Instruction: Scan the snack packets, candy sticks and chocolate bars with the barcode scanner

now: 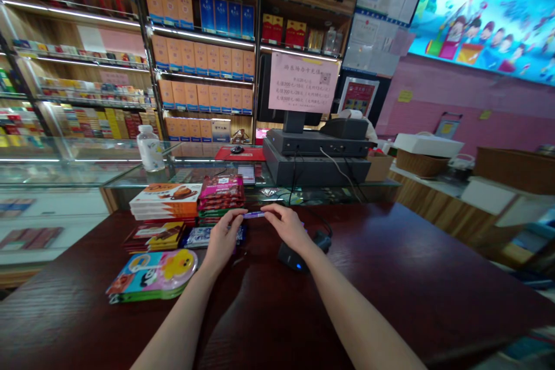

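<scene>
Crosswise | slim purple item [254,215] | fingertips of left hand [224,236], right hand [287,226]

The held item [254,215] is purple, the tabletop [390,283] reddish-brown.

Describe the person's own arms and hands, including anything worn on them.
The bare, ungloved left grip and bare, ungloved right grip are human hands with slim fingers; no rings show. The smooth, tapering left forearm and right forearm show no sleeve, watch, bracelet or clear marking as far as the picture's edge. Fingernail details are too small to tell.
</scene>
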{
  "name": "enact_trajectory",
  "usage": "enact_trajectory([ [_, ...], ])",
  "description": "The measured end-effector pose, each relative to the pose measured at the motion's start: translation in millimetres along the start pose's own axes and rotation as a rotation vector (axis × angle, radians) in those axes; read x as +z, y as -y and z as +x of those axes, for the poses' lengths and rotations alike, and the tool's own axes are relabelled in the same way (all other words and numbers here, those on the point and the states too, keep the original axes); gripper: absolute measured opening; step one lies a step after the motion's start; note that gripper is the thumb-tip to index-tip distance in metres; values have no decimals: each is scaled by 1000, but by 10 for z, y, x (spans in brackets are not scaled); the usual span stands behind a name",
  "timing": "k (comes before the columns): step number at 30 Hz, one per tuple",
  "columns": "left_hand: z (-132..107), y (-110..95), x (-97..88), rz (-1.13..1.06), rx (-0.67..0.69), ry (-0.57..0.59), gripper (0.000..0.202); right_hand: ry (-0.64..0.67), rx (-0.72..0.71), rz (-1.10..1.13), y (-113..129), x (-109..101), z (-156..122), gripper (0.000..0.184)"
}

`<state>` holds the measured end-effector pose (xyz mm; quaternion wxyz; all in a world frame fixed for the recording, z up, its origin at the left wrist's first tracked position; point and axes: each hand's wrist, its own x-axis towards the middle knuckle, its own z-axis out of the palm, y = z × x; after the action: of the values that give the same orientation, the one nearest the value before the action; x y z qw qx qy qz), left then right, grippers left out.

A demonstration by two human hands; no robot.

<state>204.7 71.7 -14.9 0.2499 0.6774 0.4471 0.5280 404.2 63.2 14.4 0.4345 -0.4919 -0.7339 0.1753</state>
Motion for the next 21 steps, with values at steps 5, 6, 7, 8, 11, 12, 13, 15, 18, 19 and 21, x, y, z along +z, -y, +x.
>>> enact_trajectory([
  [5, 35, 7, -56, 93, 21, 22, 31, -15, 0, 17, 89, 10, -18, 18],
  [6, 48, -3, -85, 122, 30, 47, 31, -16, -4, 15, 115, 10, -22, 17],
  [7, 61, -16, -120, 153, 42, 75, 30, -20, -8, 8, 142, 11, -26, 17],
  [8, 73, -31, -160, 186, 56, 103, 30, -25, -11, -4, 169, 15, -31, 16],
  [11, 101, -71, -308, 291, 100, 175, 28, -28, -28, -60, 251, 46, -53, 17],
  [12, 106, -78, -363, 321, 113, 193, 28, -23, -35, -83, 280, 62, -63, 18],
  [13, 107, -82, -418, 346, 127, 210, 29, -15, -41, -108, 310, 81, -72, 20],
  [15, 101, -80, -525, 389, 158, 231, 30, 2, -55, -162, 373, 123, -89, 24],
  [18, 73, -70, -667, 445, 191, 234, 30, 31, -82, -239, 459, 197, -101, 26],
  [19, 60, -67, -707, 463, 196, 236, 29, 45, -91, -262, 479, 227, -102, 25],
  [21, 28, -63, -776, 507, 201, 248, 28, 84, -105, -302, 501, 295, -101, 23],
])
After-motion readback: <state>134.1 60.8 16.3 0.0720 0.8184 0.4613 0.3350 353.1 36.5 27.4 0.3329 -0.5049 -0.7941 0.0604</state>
